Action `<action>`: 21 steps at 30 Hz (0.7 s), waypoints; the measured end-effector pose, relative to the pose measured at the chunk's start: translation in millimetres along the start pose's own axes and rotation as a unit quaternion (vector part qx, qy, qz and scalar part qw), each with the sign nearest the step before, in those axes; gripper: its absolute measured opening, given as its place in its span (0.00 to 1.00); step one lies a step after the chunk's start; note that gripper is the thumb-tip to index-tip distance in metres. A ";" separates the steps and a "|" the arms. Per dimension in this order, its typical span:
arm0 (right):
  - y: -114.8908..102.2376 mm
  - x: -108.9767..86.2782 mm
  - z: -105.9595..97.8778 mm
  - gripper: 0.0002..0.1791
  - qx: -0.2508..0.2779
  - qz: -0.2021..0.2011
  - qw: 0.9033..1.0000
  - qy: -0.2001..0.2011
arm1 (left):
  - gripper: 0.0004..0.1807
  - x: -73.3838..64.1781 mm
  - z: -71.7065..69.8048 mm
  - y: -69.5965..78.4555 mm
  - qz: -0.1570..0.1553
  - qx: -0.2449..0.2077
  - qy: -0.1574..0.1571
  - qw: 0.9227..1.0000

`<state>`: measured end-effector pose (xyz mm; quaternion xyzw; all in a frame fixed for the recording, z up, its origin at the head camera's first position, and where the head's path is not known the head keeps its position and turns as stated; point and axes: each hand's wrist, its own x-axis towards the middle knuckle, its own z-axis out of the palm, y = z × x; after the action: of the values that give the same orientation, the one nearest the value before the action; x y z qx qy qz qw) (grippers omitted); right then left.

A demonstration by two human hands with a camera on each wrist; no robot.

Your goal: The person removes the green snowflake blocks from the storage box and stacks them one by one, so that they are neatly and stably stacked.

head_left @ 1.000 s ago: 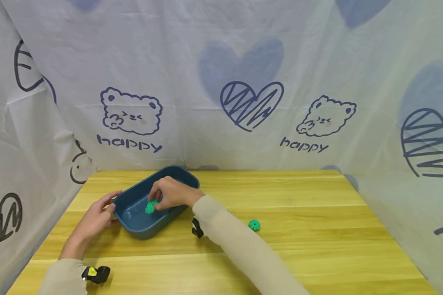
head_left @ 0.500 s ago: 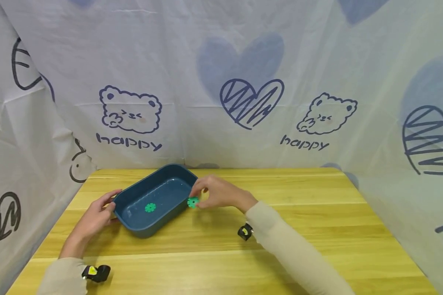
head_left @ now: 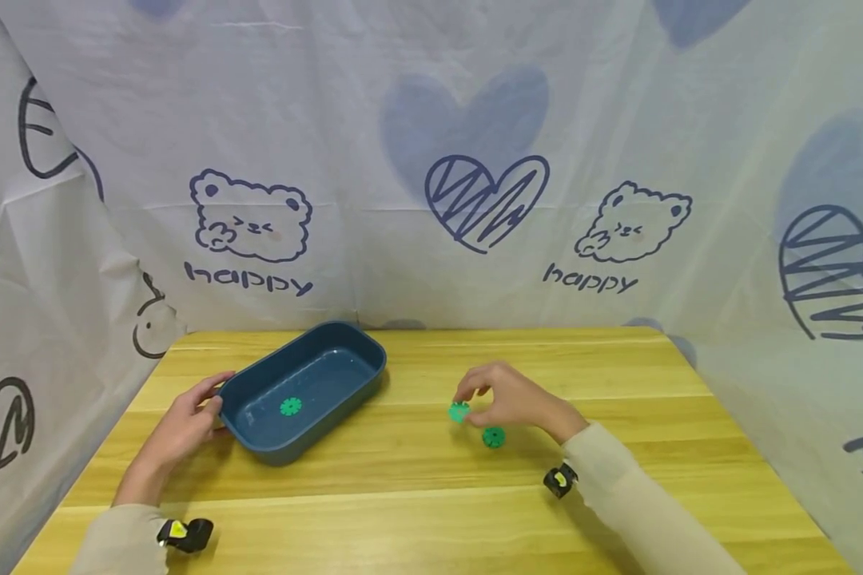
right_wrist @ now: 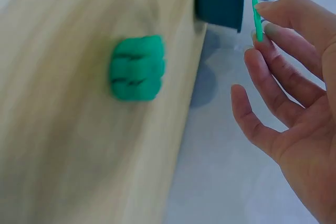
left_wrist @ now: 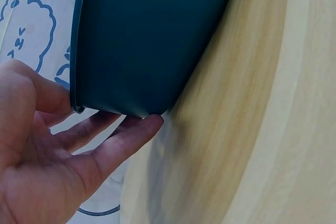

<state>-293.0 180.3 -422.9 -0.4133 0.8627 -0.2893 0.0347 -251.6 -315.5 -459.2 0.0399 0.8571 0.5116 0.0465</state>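
Observation:
My right hand (head_left: 511, 395) pinches a green snowflake-shaped building disc (head_left: 459, 412) between thumb and fingertip. It is above the table, just left of a small stack of green discs (head_left: 493, 437). Seen by the right wrist camera, the held disc (right_wrist: 257, 19) is edge-on, and the stack (right_wrist: 137, 68) shows several layers. A lone green disc (head_left: 291, 407) lies flat on the floor of the dark blue bin (head_left: 280, 451). At the bin's left end, my left hand (head_left: 183, 423) touches the outer wall, its fingers (left_wrist: 134, 132) fairly straight and its thumb at the rim.
The bin stands at a slant on the left part of the wooden table (head_left: 431, 519). A white cloth (head_left: 374, 104) printed with hearts and bears hangs behind the table and along both sides. Each wrist carries a small black camera (head_left: 561, 480).
My right hand has lifted a disc out of the bin and carried it rightward to beside the stack. One disc stays in the bin. My left hand keeps its place.

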 end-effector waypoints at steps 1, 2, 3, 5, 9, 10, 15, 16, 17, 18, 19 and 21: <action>3.0 -3.9 0.4 0.09 0.003 0.000 1.000 0.002 | 0.29 0.0 -0.1 0.2 -0.001 0.000 0.000 1.000; 5.7 -7.5 0.7 0.09 0.008 0.000 1.000 0.003 | 0.29 -0.2 -0.1 0.4 -0.001 -0.001 0.000 1.000; 8.4 -10.9 1.2 0.09 0.013 -0.001 1.000 0.005 | 0.29 -0.3 0.0 0.6 -0.003 0.000 0.001 1.000; 14.0 -17.3 2.6 0.09 0.023 0.002 1.000 0.005 | 0.29 -0.2 0.2 0.5 -0.005 0.002 0.002 1.000; 22.3 -28.3 6.0 0.09 0.044 0.017 0.999 0.008 | 0.29 0.0 0.7 -0.7 -0.007 0.004 0.003 1.000; 24.8 -30.7 7.1 0.08 0.047 0.021 0.999 0.009 | 0.29 0.0 0.8 -1.1 -0.007 0.003 0.003 1.000; 35.2 -39.1 12.2 0.08 0.062 0.039 0.997 0.019 | 0.29 0.2 0.8 -1.6 -0.009 0.002 0.003 1.000; 37.2 -40.4 12.6 0.08 0.062 0.039 0.997 0.021 | 0.29 0.1 0.8 -1.1 -0.009 0.002 0.003 1.000; 38.3 -41.6 12.8 0.08 0.063 0.040 0.997 0.022 | 0.28 -0.2 0.8 -0.7 -0.009 0.001 0.003 1.000; 39.3 -42.9 12.8 0.08 0.061 0.042 0.997 0.024 | 0.29 -0.5 0.9 0.0 -0.008 0.001 0.003 1.000; 40.0 -44.3 12.6 0.09 0.059 0.043 0.997 0.024 | 0.29 -0.9 1.0 0.7 -0.008 -0.001 0.002 1.000; 40.7 -46.9 11.9 0.09 0.057 0.048 0.997 0.024 | 0.29 -1.5 1.1 1.8 -0.007 -0.002 0.002 1.000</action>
<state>-286.9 229.0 -462.8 -0.3616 0.8641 -0.3461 0.0517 -250.0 -313.8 -458.1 0.0327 0.8565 0.5128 0.0486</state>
